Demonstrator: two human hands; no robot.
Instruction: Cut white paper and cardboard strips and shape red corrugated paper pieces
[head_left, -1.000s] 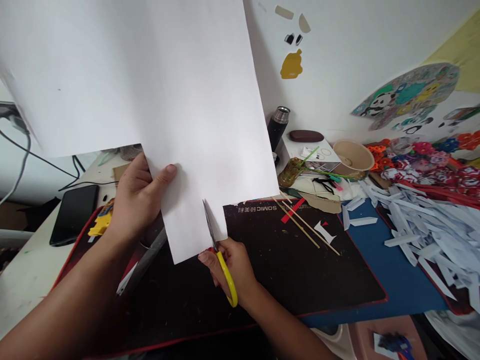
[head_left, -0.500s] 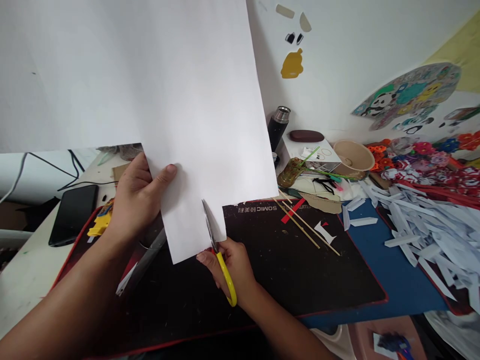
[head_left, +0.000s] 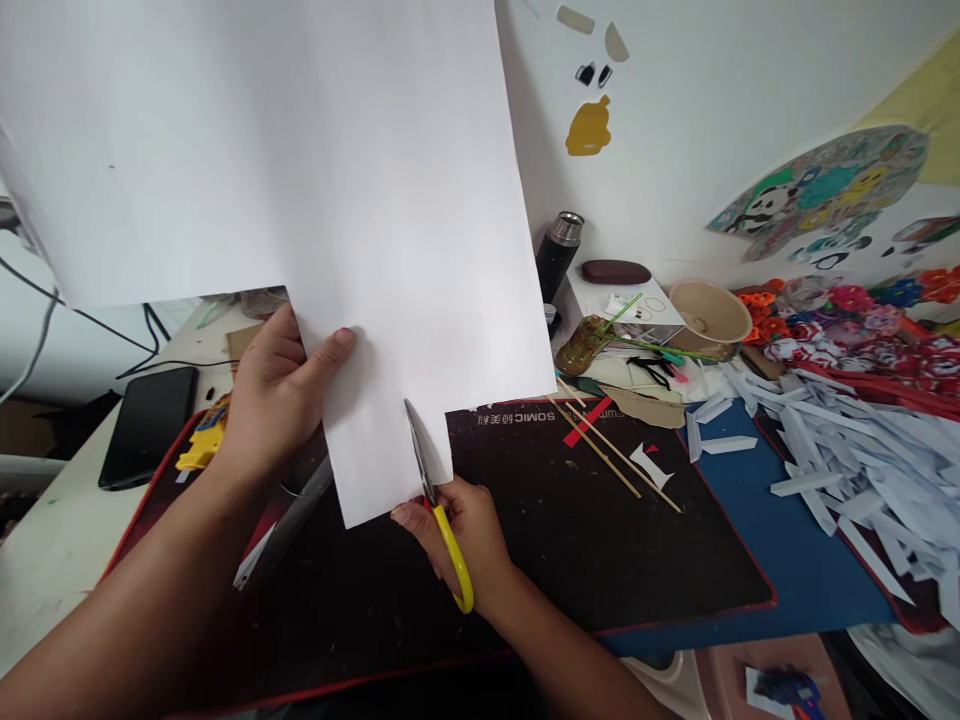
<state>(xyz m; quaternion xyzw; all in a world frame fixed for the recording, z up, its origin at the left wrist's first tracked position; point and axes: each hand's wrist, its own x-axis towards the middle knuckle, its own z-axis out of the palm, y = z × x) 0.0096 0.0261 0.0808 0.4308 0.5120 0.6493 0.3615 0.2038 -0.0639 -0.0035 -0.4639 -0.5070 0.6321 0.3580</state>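
A large white paper sheet (head_left: 405, 230) fills the upper left and middle, with a narrower strip hanging at its lower end. My left hand (head_left: 281, 385) grips the left edge of that strip, thumb on the front and fingers behind. Below the strip, my right hand (head_left: 465, 540) holds yellow-handled scissors (head_left: 454, 560). The scissor blades lie over the strip's lower right part, pointing up, with the bottom edge of the paper at their base. Part of the right hand's fingers is hidden behind the handles and paper.
Under the hands lies a black mat (head_left: 585, 560) with wooden sticks (head_left: 607, 462). A black phone (head_left: 150, 425) is at left. Behind stand a thermos (head_left: 559, 255), a glass jar (head_left: 579, 345) and a beige bowl (head_left: 709, 312). Folded paper strips (head_left: 877, 480) pile up at right.
The paper's far left edge has swung inward to the right, showing more cables and wall there. Both hands and the scissors are nearly unmoved.
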